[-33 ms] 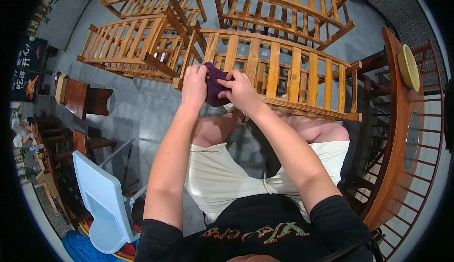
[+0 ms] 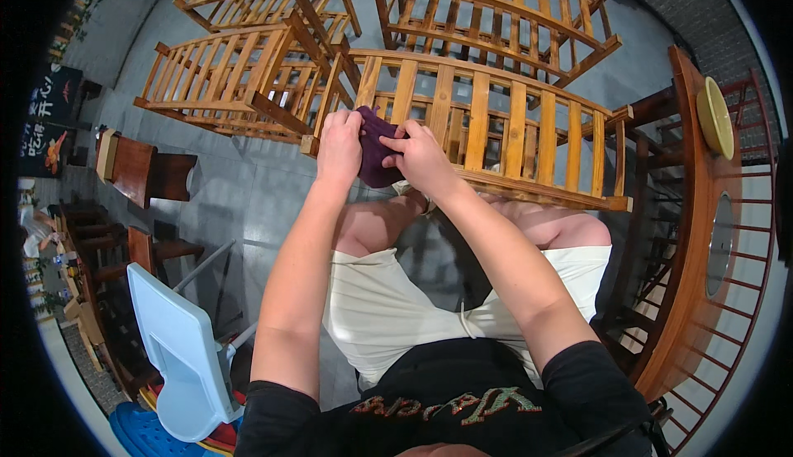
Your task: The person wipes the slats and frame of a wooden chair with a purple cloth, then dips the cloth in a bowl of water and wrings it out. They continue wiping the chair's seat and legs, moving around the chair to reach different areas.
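Both Hands on the Purple Cloth

Here we are, our left hand (image 2: 339,145) clamped on one side of the purple cloth (image 2: 377,164), our right hand (image 2: 423,156) pinching the other! The cloth hangs between them, at the near edge of a slatted wooden frame (image 2: 477,123), toward its left end. Off right, we spot a yellow bowl (image 2: 715,118) on the table (image 2: 684,234).

Matt fabric is seen in the purple cloth (image 2: 376,165), faintly glossy wood in the slatted frame (image 2: 478,123), smooth plastic in the pale-blue chair (image 2: 169,312).
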`<state>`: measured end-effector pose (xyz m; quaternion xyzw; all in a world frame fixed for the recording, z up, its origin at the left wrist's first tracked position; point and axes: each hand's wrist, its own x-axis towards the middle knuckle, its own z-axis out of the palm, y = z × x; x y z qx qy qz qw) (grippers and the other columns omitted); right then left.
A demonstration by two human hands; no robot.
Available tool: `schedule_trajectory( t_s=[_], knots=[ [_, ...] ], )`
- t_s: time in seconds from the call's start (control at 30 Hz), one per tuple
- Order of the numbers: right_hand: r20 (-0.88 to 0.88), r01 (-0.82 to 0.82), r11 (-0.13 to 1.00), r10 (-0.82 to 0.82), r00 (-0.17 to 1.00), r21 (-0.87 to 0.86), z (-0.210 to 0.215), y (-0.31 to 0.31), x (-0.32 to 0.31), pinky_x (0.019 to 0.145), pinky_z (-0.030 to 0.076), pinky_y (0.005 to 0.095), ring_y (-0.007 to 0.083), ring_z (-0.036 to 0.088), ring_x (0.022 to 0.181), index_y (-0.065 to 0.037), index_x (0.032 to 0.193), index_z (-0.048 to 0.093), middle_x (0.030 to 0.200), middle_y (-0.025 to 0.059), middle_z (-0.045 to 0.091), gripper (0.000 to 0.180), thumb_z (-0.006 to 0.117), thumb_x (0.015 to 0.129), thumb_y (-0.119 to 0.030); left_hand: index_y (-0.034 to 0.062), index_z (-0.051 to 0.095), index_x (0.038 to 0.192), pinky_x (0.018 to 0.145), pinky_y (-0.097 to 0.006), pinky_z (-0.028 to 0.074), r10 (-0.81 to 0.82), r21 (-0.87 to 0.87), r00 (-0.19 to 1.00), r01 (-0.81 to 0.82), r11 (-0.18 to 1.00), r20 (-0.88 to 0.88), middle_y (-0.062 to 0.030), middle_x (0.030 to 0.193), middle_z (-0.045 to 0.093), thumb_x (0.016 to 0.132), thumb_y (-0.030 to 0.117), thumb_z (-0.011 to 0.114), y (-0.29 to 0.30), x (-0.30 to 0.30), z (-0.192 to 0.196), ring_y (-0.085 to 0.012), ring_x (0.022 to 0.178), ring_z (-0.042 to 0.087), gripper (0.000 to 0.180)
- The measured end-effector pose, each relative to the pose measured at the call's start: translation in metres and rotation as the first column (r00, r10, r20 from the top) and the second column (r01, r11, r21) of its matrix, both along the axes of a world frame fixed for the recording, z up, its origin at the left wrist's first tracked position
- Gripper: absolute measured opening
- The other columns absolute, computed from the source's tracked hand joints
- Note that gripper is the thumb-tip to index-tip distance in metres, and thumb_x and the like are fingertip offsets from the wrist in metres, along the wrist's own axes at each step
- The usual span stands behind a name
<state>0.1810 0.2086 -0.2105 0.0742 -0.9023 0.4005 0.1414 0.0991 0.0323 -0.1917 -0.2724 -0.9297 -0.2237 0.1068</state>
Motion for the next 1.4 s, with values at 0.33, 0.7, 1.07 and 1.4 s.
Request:
schedule_trajectory(
  t_s=[0.33, 0.7, 1.07, 1.4],
  knots=[
    [-0.019, 0.051, 0.994, -0.049, 0.999, 0.099, 0.003, 0.025, -0.060, 0.089, 0.053, 0.0426, 0.0363, 0.063, 0.097, -0.002, 0.104, 0.081, 0.095, 0.0162, 0.067, 0.027, 0.063, 0.083, -0.006, 0.0030, 0.058, 0.095, 0.088, -0.048, 0.050, 0.055, 0.021, 0.997, -0.054, 0.998, -0.059, -0.0173, 0.099, 0.060, 0.089, 0.001, 0.060, 0.027, -0.040, -0.005, -0.0388, 0.101, 0.058, 0.006],
    [0.064, 0.127, 0.962, -0.146, 0.987, 0.243, 0.011, 0.062, -0.138, 0.100, 0.053, 0.0429, 0.0348, 0.063, 0.109, -0.010, 0.108, 0.082, 0.108, 0.0156, 0.069, 0.032, 0.069, 0.081, -0.002, 0.0029, 0.065, 0.101, 0.088, -0.048, 0.051, -0.030, -0.045, 0.996, 0.027, 0.999, -0.081, -0.0193, 0.098, 0.063, 0.084, -0.003, 0.062, 0.061, -0.127, -0.002, -0.0410, 0.101, 0.061, 0.018],
    [0.150, 0.121, 0.970, -0.155, 0.976, 0.213, 0.006, 0.051, -0.135, 0.101, 0.053, 0.0428, 0.0347, 0.063, 0.112, -0.011, 0.107, 0.082, 0.109, 0.0157, 0.069, 0.029, 0.068, 0.083, -0.005, 0.0030, 0.071, 0.097, 0.082, -0.048, 0.054, -0.136, -0.072, 0.979, 0.148, 0.986, 0.154, -0.0184, 0.095, 0.071, 0.078, 0.012, 0.080, 0.038, -0.151, 0.007, -0.0400, 0.094, 0.068, 0.023],
    [0.319, -0.027, 0.974, -0.047, 0.946, 0.226, 0.024, 0.029, -0.092, 0.098, 0.054, 0.0431, 0.0364, 0.066, 0.109, -0.012, 0.102, 0.081, 0.109, 0.0183, 0.070, 0.022, 0.064, 0.088, -0.009, 0.0024, 0.073, 0.095, 0.081, -0.046, 0.057, -0.140, -0.162, 0.961, 0.181, 0.970, 0.239, -0.0192, 0.094, 0.072, 0.083, 0.004, 0.068, 0.013, -0.092, 0.029, -0.0375, 0.091, 0.071, 0.013]
  ],
)
